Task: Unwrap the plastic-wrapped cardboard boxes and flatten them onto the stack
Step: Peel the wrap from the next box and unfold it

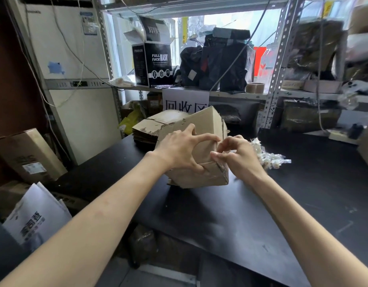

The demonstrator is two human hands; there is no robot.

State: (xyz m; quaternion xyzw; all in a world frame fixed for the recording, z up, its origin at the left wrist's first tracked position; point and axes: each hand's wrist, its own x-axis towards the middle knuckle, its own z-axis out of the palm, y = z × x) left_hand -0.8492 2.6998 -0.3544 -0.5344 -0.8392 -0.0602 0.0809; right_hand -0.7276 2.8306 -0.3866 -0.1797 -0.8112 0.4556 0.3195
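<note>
**Mind the film tearing short and the box twisting loose**

The cardboard box (202,123) sits tilted on one lower corner on the black table (303,193), mid-table, in front of you. Your left hand (179,151) holds it in a wide span, with fingers spread over the near face and the thumb hooked low by the seam. Your right hand (240,157) holds a narrow pinch on the clear film (221,164) at the box's 3 o'clock edge.

The film looks thin and clings tight to the corner. If you pull sharply it probably snaps at the pinch and leaves strips you have to pick off. Because the box balances on a corner, a hard tug toward 3 o'clock could also spin it out of your left hand.

The heap of crumpled plastic (268,157) lies just beside your right hand at 3 o'clock, and a wide sweep may scatter it. The stack of flattened cardboard (150,129) waits at 11 o'clock, close behind the box, so a shove that way could knock it askew.
</note>
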